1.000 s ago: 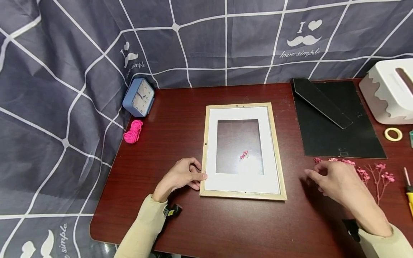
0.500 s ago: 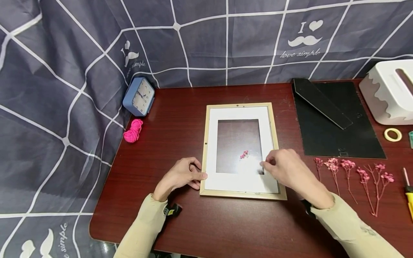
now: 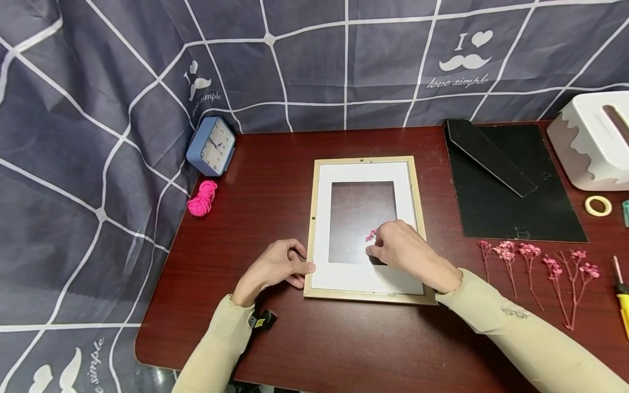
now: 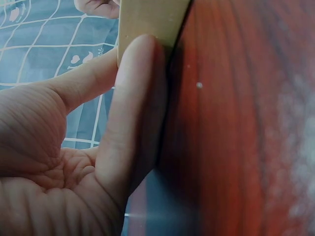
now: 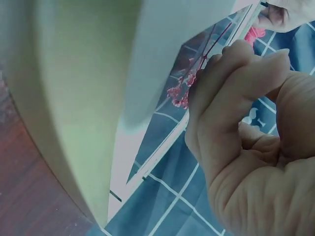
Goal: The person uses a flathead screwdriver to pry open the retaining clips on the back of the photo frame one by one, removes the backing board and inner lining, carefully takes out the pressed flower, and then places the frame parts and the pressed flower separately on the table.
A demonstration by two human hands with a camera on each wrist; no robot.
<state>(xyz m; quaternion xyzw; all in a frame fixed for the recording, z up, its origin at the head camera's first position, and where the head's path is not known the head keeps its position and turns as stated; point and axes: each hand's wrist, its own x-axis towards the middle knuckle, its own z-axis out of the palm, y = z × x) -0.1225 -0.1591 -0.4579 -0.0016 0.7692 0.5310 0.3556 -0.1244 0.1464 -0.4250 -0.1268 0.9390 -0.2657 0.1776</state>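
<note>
While the left hand [image 3: 275, 268] rests its fingers against the left edge of the wooden frame [image 3: 421, 229] on the counter [image 3: 275, 180], the right hand [image 3: 404, 250] pinches a small pink flower sprig [image 3: 370, 236] over the glass just before its fingertips, so I judge the arranging has only begun, because the other pink sprigs [image 3: 535, 256] lie unused to its right and the black backing board [image 3: 516, 191] is not yet fitted.

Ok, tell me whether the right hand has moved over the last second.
Yes. The right hand moved leftward from beside the pink flower sprigs onto the picture frame, reaching the small pink flower.
</note>
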